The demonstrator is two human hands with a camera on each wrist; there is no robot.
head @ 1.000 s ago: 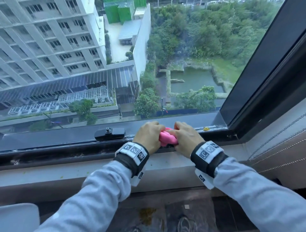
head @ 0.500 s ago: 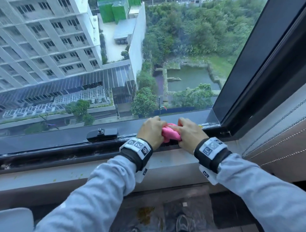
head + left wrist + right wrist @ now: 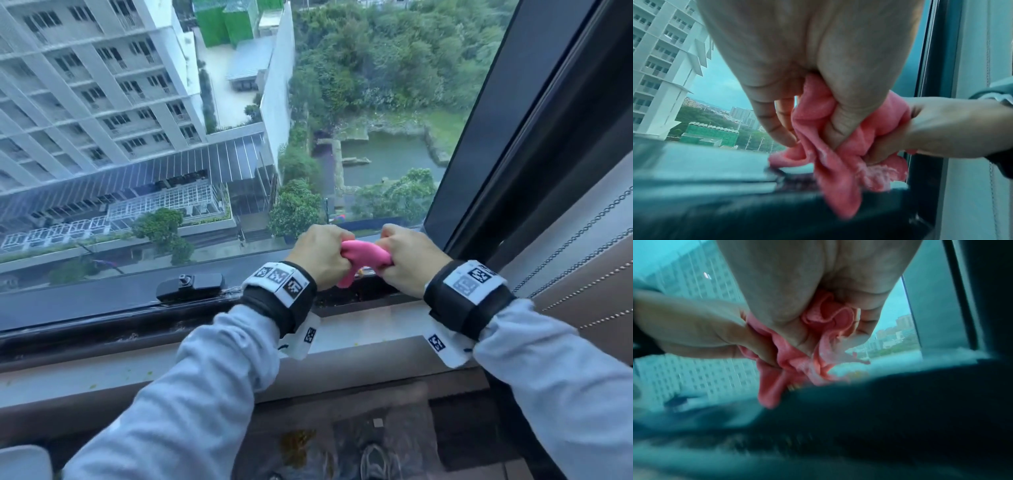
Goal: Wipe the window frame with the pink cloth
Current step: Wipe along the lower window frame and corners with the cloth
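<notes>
Pink cloth [image 3: 356, 258] is bunched between both hands just above the dark bottom rail of the window frame [image 3: 102, 329], toward the frame's right corner, at about one o'clock from the black latch [image 3: 190, 286]. The left hand [image 3: 320, 257] has its fingers curled tight round one end; the right hand [image 3: 407, 260] clamps the other end the same way. In the left wrist view a loose tail of the cloth hangs down to the rail, though blur hides whether it is pressed there.

As a judgement, the step in hand is regripping or wringing the cloth before a wiping pass. To do it well, fold the wad into a flat pad so more fabric meets the rail, and tuck that hanging tail in so it does not drag grit. Small yellowish specks [image 3: 359, 273] sit on the rail just under the cloth; press firmly there and push into the corner at three o'clock, then draw back toward the latch in one direction.
</notes>
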